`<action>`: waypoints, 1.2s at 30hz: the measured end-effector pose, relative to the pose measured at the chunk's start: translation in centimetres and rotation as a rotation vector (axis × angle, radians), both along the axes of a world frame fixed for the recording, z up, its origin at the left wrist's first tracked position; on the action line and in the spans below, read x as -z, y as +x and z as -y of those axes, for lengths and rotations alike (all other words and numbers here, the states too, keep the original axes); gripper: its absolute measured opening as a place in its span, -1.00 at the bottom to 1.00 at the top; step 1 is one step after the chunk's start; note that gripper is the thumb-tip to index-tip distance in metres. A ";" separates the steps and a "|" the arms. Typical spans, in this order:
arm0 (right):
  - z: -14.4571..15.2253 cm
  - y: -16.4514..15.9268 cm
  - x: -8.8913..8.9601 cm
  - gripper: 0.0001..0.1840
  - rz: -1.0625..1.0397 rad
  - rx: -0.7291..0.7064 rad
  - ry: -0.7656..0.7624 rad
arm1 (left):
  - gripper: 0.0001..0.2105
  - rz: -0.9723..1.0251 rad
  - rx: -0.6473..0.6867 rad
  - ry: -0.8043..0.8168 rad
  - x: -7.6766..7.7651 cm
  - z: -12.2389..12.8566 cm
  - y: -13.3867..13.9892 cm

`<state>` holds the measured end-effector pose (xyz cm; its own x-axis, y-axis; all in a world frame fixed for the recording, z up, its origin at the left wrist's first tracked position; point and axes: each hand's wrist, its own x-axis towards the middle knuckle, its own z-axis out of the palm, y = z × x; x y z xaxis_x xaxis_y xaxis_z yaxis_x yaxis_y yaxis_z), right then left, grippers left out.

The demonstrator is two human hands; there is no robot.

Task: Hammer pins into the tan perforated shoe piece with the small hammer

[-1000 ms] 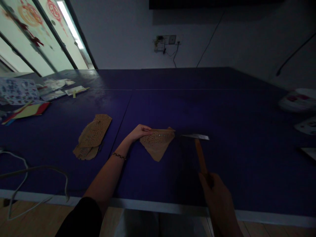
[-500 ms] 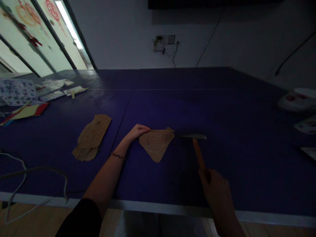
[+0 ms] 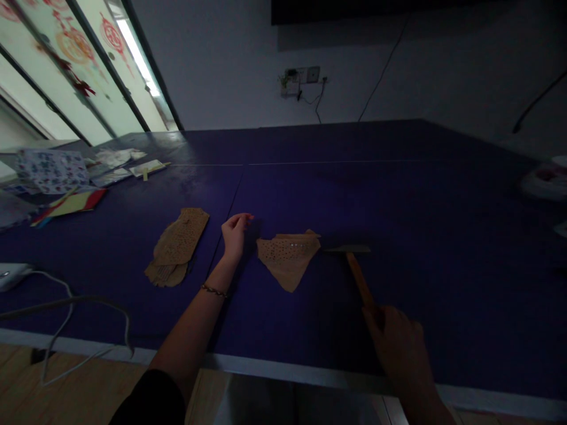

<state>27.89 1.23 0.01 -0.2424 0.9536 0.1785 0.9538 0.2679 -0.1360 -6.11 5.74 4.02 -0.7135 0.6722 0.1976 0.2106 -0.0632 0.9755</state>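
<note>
My right hand (image 3: 398, 342) is closed around the wooden handle of a hammer (image 3: 359, 277). Its narrow, pointed metal head lies low over the table, just right of a tan perforated piece (image 3: 290, 262) that looks like leather. That piece lies flat, roughly triangular with its point towards me, and its far edge is partly folded over. My left hand (image 3: 237, 233) is off the piece, to its upper left, with the fingers curled in and nothing visible in them. Further left rests a stack of similar perforated tan pieces (image 3: 177, 248).
The purple-blue table (image 3: 354, 195) has a pale front edge. White cables (image 3: 66, 313) loop over its left front. At the back left are a patterned bag (image 3: 53, 171) and coloured sheets (image 3: 73, 203). A blurred pale item (image 3: 547, 182) sits at the far right.
My left hand has let go of the tan piece's far left corner and moved up and left, away from it. The view has shifted slightly; my right hand still holds the hammer.
</note>
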 end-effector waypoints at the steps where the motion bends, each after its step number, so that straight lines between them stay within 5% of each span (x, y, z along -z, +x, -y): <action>1: -0.1 0.1 0.0 -0.66 0.018 -0.014 0.009 | -0.73 -0.057 0.001 -0.054 -0.4 0.8 -0.1; 5: -0.6 0.7 0.3 -0.65 0.081 -0.084 0.059 | -0.78 -0.386 0.041 -0.374 -1.6 5.8 -1.4; 10: -0.8 1.3 0.4 -0.57 0.271 -0.252 0.145 | -0.76 -0.721 -0.164 -0.798 -1.3 13.0 -3.9; 13: -0.7 1.5 0.5 -0.53 0.348 -0.290 0.179 | -0.72 -0.787 -0.234 -0.922 -0.8 15.0 -5.1; 26: -0.8 2.0 1.2 -0.49 0.384 -0.332 0.180 | -0.68 -0.780 -0.206 -1.228 -1.3 13.0 -5.7; 36: -0.4 1.1 -0.1 -0.57 0.064 -0.172 0.092 | -0.65 -0.716 -0.237 -1.165 -1.6 13.3 -6.7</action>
<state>29.02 1.61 0.07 -0.4140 0.8777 0.2416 0.8989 0.4360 -0.0437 -12.77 -7.52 5.59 -0.8149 0.5792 -0.0198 0.5734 0.8108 0.1171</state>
